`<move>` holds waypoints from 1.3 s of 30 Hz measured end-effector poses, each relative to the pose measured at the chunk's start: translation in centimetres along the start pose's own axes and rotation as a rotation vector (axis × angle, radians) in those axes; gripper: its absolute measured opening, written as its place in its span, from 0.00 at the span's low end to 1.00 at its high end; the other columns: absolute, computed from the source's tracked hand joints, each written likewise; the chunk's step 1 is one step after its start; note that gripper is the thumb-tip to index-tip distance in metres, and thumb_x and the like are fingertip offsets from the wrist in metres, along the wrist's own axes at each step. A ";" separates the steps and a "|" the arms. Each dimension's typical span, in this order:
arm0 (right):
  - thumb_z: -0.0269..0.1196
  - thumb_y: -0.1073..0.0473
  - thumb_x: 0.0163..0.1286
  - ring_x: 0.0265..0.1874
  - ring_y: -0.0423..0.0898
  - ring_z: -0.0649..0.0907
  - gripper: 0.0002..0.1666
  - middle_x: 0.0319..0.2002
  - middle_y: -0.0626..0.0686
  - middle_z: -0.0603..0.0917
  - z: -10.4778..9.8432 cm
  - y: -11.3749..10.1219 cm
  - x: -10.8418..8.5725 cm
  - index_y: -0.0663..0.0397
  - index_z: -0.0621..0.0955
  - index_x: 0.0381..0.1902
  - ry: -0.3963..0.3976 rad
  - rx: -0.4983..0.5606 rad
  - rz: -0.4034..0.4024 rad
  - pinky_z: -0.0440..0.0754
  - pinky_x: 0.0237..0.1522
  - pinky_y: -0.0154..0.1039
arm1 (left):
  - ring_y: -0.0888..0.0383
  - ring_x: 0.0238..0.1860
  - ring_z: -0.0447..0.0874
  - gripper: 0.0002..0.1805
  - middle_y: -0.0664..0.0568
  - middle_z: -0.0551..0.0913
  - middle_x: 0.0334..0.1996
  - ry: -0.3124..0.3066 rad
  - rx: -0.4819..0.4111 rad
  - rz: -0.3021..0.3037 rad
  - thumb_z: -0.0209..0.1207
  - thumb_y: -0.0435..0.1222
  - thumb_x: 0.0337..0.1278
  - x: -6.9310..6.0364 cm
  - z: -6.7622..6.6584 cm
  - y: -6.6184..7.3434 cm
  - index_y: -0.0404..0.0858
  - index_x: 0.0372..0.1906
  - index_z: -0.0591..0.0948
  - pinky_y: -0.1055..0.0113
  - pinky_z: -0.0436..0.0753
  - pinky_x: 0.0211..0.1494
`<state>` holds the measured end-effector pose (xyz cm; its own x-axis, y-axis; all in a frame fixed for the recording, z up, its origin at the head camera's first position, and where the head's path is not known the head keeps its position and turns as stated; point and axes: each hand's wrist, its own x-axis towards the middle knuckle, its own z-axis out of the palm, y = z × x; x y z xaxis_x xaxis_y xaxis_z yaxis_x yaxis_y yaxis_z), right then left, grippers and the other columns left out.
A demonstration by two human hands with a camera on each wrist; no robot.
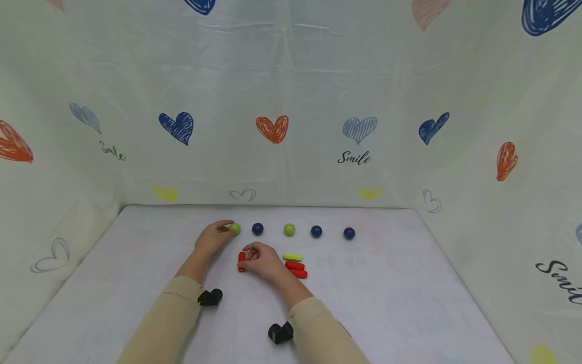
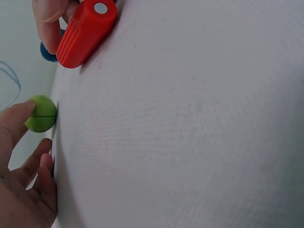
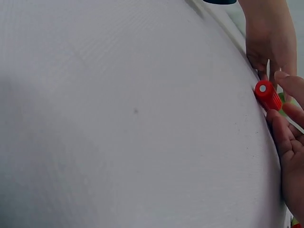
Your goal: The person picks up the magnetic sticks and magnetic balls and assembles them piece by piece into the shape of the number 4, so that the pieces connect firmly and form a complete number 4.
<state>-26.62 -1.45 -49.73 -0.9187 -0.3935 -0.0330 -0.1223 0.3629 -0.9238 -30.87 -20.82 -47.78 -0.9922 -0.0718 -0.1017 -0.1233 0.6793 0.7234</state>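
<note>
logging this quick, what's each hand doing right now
Left hand: fingers touching the green ball; whether it grips it cannot be told.
Right hand: holding the red cylinder.

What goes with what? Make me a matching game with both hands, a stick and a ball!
1. left hand
2. right hand
3. yellow stick
4. rightmost ball

A. dark blue
B. touching the lone red stick
C. beside two red sticks
D. touching a green ball

Pairs: 1-D, 2-B, 3-C, 4-A
</note>
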 end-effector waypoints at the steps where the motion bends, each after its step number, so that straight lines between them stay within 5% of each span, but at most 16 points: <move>1: 0.73 0.57 0.58 0.27 0.39 0.76 0.20 0.30 0.44 0.78 -0.1 0.0 0.0 0.52 0.82 0.48 -0.010 -0.004 0.000 0.75 0.31 0.31 | 0.39 0.57 0.72 0.26 0.38 0.77 0.56 0.002 0.002 -0.002 0.60 0.45 0.64 0.0 0.0 0.0 0.42 0.64 0.75 0.43 0.70 0.57; 21: 0.73 0.61 0.56 0.28 0.38 0.77 0.22 0.30 0.44 0.79 -0.7 -0.1 0.1 0.55 0.82 0.50 -0.076 -0.012 -0.014 0.75 0.33 0.30 | 0.39 0.52 0.76 0.22 0.34 0.80 0.49 0.021 -0.115 0.115 0.63 0.36 0.62 -1.4 -0.2 0.2 0.34 0.59 0.77 0.46 0.74 0.54; 39: 0.71 0.62 0.58 0.28 0.39 0.76 0.22 0.31 0.45 0.79 -0.7 0.0 0.1 0.55 0.82 0.52 -0.085 -0.032 -0.014 0.75 0.34 0.30 | 0.38 0.53 0.76 0.22 0.34 0.80 0.49 -0.003 -0.120 0.086 0.64 0.35 0.61 -3.2 -0.2 0.3 0.33 0.58 0.77 0.46 0.75 0.55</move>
<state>-27.00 -0.88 -49.42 -0.8818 -0.4685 -0.0540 -0.1477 0.3832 -0.9118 -27.75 -20.55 -47.10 -0.9992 -0.0144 -0.0377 -0.0389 0.5907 0.8060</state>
